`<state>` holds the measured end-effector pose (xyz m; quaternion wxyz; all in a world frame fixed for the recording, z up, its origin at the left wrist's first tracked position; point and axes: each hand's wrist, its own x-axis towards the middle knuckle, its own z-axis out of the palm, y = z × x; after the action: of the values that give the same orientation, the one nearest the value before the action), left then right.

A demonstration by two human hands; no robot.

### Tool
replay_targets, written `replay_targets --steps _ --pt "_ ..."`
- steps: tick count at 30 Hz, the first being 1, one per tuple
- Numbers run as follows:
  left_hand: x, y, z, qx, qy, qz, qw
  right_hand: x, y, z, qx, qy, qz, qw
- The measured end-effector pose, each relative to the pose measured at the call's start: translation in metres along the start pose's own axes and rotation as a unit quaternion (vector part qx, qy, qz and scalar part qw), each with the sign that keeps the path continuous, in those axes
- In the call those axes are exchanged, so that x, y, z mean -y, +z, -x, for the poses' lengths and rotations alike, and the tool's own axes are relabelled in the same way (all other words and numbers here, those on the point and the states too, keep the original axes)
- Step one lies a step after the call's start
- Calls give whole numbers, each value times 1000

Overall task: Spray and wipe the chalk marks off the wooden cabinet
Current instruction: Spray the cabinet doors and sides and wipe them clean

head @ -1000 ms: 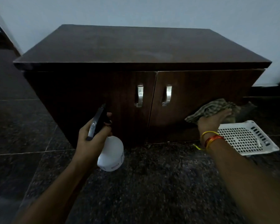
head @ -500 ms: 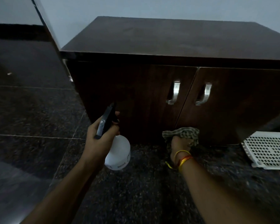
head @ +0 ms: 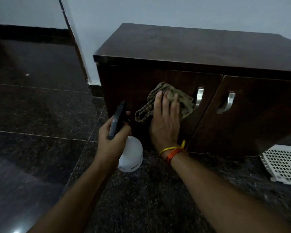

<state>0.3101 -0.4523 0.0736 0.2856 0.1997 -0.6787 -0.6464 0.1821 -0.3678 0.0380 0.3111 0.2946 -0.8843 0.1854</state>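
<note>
**Wiping step, left cabinet door**

Head view: the right hand pressed the cloth flat-fingered against the cabinet door, beside its handle. The left hand, fingers curled round the spray bottle, hovered just in front of the cabinet. No chalk marks discernible. Next, likely: further strokes or respraying.

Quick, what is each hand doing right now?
Left hand: grips the spray bottle by its trigger head.
Right hand: flat, fingers straight, pressing the cloth against the cabinet's left door.
</note>
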Motion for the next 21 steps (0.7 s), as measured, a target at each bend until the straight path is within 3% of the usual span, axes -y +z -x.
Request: replay_targets --steps 7,21 --pt "-8 -14 -2 -22 4 15 1000 4 -33 -51 -75 -49 64 994" --pt "-8 -46 0 -71 8 -19 997 83 -17 -84 -10 -290 107 951"
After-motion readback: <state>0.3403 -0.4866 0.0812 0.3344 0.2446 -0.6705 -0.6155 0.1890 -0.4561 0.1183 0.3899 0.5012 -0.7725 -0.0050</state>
